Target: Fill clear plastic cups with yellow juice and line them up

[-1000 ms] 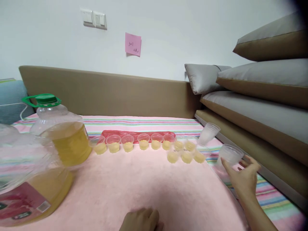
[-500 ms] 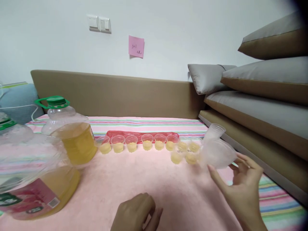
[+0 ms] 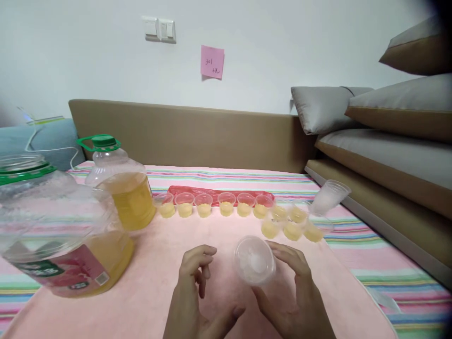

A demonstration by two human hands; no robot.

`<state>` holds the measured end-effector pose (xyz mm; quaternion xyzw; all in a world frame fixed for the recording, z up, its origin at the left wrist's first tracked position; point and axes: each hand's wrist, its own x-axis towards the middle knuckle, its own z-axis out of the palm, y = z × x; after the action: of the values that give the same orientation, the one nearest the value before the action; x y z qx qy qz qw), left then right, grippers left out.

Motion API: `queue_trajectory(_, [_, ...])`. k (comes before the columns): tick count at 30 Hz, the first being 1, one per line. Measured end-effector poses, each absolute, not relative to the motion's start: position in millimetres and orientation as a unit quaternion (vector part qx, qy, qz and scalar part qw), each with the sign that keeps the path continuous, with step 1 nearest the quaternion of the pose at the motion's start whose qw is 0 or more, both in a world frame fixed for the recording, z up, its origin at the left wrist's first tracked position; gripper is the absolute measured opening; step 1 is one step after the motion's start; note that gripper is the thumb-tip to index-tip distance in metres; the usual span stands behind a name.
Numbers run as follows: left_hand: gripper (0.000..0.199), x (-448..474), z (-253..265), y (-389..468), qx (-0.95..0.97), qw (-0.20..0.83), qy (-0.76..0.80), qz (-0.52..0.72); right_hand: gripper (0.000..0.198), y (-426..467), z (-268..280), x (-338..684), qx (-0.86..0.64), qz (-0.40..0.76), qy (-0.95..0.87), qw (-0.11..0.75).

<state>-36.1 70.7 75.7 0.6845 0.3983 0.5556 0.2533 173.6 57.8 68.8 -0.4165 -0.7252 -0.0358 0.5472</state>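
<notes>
Cup (image 3: 254, 261) is clamped round its sides in right hand (image 3: 303, 287), probably for steadiness, left hand (image 3: 188, 285) alongside with fingers apart, part-filled cups (image 3: 226, 207) standing farther off, likely avoiding knocks.

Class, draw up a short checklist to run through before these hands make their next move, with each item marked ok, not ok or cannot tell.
1. Right hand has a grip on the held cup: ok, fingers and thumb at its side.
2. Held cup is single, not nested: cannot tell.
3. Left hand free: ok, open and touching nothing.
4. Near jug uncapped: ok, its mouth is open.
5. Poured cups clear of both hands: ok.
6. Spare cup at far right upright: not ok, tilted.
</notes>
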Motion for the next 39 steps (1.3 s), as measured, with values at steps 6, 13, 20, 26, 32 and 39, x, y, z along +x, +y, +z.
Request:
queue_trajectory(6, [0.071,-36.7,71.6,72.2,0.676,0.309,0.469,0.478,0.038,61.1,63.5,168.9,-0.404,-0.067,-0.759,0.507])
queue_trajectory(13, [0.066,-35.1,80.0,71.6,0.633,0.364,0.498,0.468,0.036,61.1,59.4,163.2,-0.396,-0.069,-0.777,0.484])
queue_trajectory(20, [0.063,-36.7,85.1,71.7,0.638,0.369,0.505,0.448,0.033,61.5,59.1,160.5,-0.392,-0.069,-0.781,0.482])
queue_trajectory(26, [0.058,-37.5,82.2,73.0,0.648,0.361,0.504,0.442,0.035,61.2,58.5,159.2,-0.388,-0.081,-0.781,0.483])
queue_trajectory(32, [0.056,-38.4,80.3,73.3,0.657,0.366,0.492,0.438,0.033,60.7,57.4,157.7,-0.387,-0.081,-0.781,0.484])
queue_trajectory(39, [0.048,-38.0,80.2,72.8,0.654,0.378,0.481,0.446,0.032,61.4,57.1,160.1,-0.382,-0.101,-0.786,0.475])
